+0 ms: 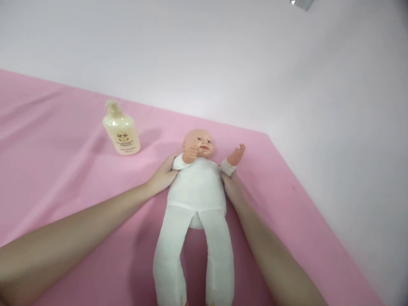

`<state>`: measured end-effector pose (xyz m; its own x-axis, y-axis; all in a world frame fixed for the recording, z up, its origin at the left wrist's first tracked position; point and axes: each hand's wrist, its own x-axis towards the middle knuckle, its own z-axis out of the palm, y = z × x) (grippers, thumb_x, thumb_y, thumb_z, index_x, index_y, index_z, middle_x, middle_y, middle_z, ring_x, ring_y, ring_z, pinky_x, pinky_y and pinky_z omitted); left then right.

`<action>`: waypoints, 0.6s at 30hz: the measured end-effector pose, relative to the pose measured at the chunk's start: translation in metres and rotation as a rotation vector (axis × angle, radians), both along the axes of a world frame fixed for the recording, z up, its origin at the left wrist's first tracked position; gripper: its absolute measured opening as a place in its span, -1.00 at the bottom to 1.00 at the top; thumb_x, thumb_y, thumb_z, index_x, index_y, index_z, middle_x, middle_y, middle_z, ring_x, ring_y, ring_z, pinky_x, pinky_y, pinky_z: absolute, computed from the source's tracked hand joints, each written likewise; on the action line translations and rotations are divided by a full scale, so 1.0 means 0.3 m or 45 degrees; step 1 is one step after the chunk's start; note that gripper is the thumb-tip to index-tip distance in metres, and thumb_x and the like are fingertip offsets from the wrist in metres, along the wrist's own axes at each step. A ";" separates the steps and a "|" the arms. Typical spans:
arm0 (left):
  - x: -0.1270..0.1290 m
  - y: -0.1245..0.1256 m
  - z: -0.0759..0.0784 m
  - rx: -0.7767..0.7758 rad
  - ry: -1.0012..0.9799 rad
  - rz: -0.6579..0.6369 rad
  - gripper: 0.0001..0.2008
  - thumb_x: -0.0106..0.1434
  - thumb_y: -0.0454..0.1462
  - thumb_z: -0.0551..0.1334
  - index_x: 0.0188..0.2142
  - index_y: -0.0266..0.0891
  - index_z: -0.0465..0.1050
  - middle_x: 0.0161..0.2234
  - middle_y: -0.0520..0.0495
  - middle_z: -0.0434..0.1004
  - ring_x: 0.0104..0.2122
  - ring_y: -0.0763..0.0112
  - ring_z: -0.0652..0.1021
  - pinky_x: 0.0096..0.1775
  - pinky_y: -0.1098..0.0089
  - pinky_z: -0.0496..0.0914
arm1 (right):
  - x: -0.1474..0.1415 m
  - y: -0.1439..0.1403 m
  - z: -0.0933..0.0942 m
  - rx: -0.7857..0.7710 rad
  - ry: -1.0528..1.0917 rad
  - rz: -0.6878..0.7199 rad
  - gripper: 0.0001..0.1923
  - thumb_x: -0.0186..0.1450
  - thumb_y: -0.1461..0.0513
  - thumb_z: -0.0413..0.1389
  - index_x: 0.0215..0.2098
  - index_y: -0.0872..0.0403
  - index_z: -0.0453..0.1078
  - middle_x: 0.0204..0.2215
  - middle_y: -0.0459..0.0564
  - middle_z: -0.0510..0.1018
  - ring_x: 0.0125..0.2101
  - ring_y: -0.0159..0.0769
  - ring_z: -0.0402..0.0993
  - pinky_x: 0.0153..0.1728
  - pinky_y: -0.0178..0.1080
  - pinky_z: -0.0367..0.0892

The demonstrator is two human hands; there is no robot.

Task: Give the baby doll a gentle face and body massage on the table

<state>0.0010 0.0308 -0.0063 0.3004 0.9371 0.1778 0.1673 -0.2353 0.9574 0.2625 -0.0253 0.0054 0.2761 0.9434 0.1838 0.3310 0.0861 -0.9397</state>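
A baby doll [196, 187] with a bald head and a white cloth body lies face up in the middle of the head view, its feet towards me. My left hand [163, 173] grips its side under the arm on the left, fingers tucked behind the body. On the opposite side, my right hand [232, 187] holds the doll below its other arm, with most fingers hidden behind it. Both doll forearms are raised.
A pump bottle [123, 131] of pale yellow liquid stands to the left of the doll's head. Pink cloth [79, 170] covers the table, its edge running behind the doll and down the right. A pale surface [334, 106] lies beyond; a small metallic object [302, 3] shows at the top.
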 end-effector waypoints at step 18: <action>-0.006 0.004 -0.004 -0.021 0.022 0.014 -0.53 0.24 -0.28 0.20 0.16 -0.16 0.34 0.16 -0.16 0.49 0.18 0.06 0.47 0.23 0.04 0.30 | 0.001 0.003 -0.011 -0.095 0.111 -0.015 -0.45 0.27 -0.02 0.20 0.19 -0.07 0.37 0.14 0.09 0.55 0.18 0.14 0.46 0.19 0.22 0.38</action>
